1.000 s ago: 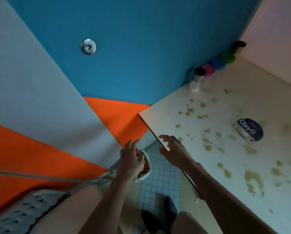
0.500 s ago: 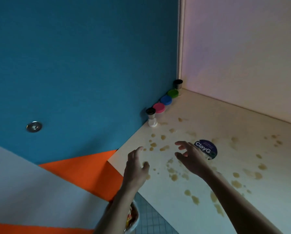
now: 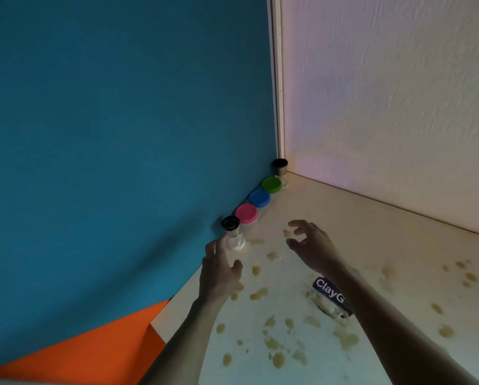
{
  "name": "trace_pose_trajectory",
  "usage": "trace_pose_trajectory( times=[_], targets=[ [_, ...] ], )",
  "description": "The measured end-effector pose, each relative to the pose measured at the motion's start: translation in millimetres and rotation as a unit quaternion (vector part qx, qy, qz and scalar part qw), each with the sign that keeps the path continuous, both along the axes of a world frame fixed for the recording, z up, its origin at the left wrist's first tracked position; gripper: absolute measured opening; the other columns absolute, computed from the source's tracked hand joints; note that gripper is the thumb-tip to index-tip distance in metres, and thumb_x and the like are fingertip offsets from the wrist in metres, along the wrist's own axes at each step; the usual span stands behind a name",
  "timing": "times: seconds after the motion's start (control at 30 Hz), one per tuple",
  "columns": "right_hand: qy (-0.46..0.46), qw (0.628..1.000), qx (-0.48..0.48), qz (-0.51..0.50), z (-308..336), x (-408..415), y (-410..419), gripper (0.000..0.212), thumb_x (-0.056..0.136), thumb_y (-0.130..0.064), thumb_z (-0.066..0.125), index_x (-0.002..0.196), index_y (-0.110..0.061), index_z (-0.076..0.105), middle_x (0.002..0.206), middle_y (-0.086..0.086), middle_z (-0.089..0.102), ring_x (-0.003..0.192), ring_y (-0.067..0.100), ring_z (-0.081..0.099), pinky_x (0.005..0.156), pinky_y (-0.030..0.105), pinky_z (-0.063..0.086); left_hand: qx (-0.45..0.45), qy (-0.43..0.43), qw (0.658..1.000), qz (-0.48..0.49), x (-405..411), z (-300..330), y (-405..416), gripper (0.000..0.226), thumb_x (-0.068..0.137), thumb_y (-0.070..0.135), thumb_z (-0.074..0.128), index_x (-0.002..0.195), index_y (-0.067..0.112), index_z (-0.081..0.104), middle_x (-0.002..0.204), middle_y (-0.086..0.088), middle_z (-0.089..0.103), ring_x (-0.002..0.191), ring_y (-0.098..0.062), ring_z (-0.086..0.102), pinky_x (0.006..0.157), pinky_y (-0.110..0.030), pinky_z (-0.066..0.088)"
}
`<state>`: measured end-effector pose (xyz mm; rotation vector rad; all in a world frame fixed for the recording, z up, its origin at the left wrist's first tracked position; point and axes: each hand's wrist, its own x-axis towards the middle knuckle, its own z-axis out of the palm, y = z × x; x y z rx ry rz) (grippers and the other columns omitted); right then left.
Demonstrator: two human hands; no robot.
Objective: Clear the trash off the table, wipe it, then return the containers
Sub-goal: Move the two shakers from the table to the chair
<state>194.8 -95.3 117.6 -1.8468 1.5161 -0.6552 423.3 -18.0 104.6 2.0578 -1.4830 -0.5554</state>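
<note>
The stained table [image 3: 371, 245] meets the corner walls. Both forearms extend over it. The left hand [image 3: 220, 269] and right hand [image 3: 312, 245] hover with loosely spread fingers, holding nothing. Lidded containers [image 3: 259, 198] line the blue wall; the nearest shaker [image 3: 232, 232] stands just beyond the left hand.

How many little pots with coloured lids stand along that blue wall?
3, in a row against the blue wall: the pink-lidded round pot nearest, the blue-lidded pot in the middle, the green-lidded pot farthest, towards the corner. None looks hidden.
</note>
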Motion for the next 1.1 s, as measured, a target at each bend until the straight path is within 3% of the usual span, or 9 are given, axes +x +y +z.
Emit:
trace_pose_trajectory(
  times=[0.2, 0.4, 0.57, 0.7, 0.8, 0.87, 1.0, 1.1],
  targets=[
    [0.022, 0.999, 0.012, -0.04, -13, 29, -93, 0.055, 0.092, -0.032, 0.065, 0.143, -0.028, 0.044, 0.132, 0.006, 0.052, 0.113, 0.02, 0.059, 0.095, 0.036, 0.05, 0.021, -0.036, 0.999, 0.017, 18, -34, -87, 0.074, 0.088, 0.025, 0.068, 0.152, 0.031, 0.031, 0.157, -0.003, 0.029, 0.125, -0.032, 0.051, 0.094, -0.042, 0.049],
    [0.003, 0.994, 0.015, -0.11, -38, 53, -206, 0.071, 0.091, -0.027, 0.068, 0.15, -0.023, 0.029, 0.145, 0.013, 0.038, 0.117, 0.03, 0.056, 0.1, 0.042, 0.049, 0.04, -0.086, 0.995, 0.006, 26, -75, -143, 0.076, 0.09, 0.033, 0.066, 0.155, 0.034, 0.027, 0.162, 0.001, 0.018, 0.133, -0.029, 0.043, 0.089, -0.041, 0.054],
    [-0.041, 0.984, 0.038, -0.17, -80, 73, -295, 0.086, 0.087, -0.032, 0.073, 0.154, -0.018, 0.021, 0.153, 0.015, 0.033, 0.137, 0.034, 0.04, 0.11, 0.047, 0.04, -0.012, -0.091, 0.996, 0.007, 32, -105, -160, 0.058, 0.087, 0.024, 0.071, 0.139, 0.036, 0.048, 0.156, 0.003, 0.034, 0.129, -0.027, 0.05, 0.077, -0.04, 0.058],
    [-0.1, 0.971, 0.08, -0.201, -114, 89, -354, 0.098, 0.082, -0.032, 0.078, 0.156, -0.018, 0.015, 0.157, 0.014, 0.029, 0.142, 0.034, 0.033, 0.114, 0.048, 0.035, -0.049, -0.043, 0.998, 0.0, 38, -122, -173, 0.065, 0.077, 0.016, 0.084, 0.13, 0.041, 0.057, 0.149, 0.0, 0.045, 0.12, -0.026, 0.061, 0.068, -0.036, 0.06],
    [-0.155, 0.955, 0.105, -0.231, -136, 94, -385, 0.101, 0.076, -0.032, 0.083, 0.153, -0.021, 0.019, 0.153, 0.014, 0.039, 0.136, 0.035, 0.042, 0.109, 0.051, 0.042, -0.063, -0.022, 0.997, -0.023, 42, -128, -176, 0.062, 0.067, 0.012, 0.091, 0.12, 0.037, 0.07, 0.14, -0.005, 0.056, 0.106, -0.007, 0.061, 0.066, -0.021, 0.051],
    [-0.177, 0.946, 0.127, -0.239, -150, 95, -401, 0.094, 0.073, -0.029, 0.084, 0.148, -0.021, 0.028, 0.143, 0.013, 0.05, 0.127, 0.034, 0.051, 0.103, 0.052, 0.048, -0.071, -0.037, 0.996, -0.029, 44, -135, -176, 0.059, 0.062, 0.012, 0.094, 0.114, 0.033, 0.076, 0.136, -0.008, 0.06, 0.104, -0.007, 0.056, 0.066, -0.018, 0.046],
    [-0.141, 0.951, 0.123, -0.246, -162, 94, -408, 0.065, 0.076, -0.032, 0.079, 0.132, -0.018, 0.05, 0.127, 0.012, 0.061, 0.115, 0.033, 0.058, 0.097, 0.053, 0.05, -0.085, -0.035, 0.996, -0.024, 51, -144, -175, 0.064, 0.063, 0.018, 0.095, 0.118, 0.04, 0.073, 0.138, -0.006, 0.057, 0.106, -0.009, 0.06, 0.067, -0.025, 0.057],
    [-0.139, 0.949, 0.074, -0.272, -152, 89, -402, 0.06, 0.075, -0.035, 0.076, 0.128, -0.018, 0.052, 0.124, 0.011, 0.063, 0.114, 0.033, 0.058, 0.097, 0.051, 0.049, -0.084, -0.032, 0.996, -0.019, 52, -137, -178, 0.069, 0.068, 0.023, 0.093, 0.126, 0.046, 0.065, 0.134, 0.002, 0.054, 0.099, -0.013, 0.069, 0.068, -0.027, 0.06]
  ],
)
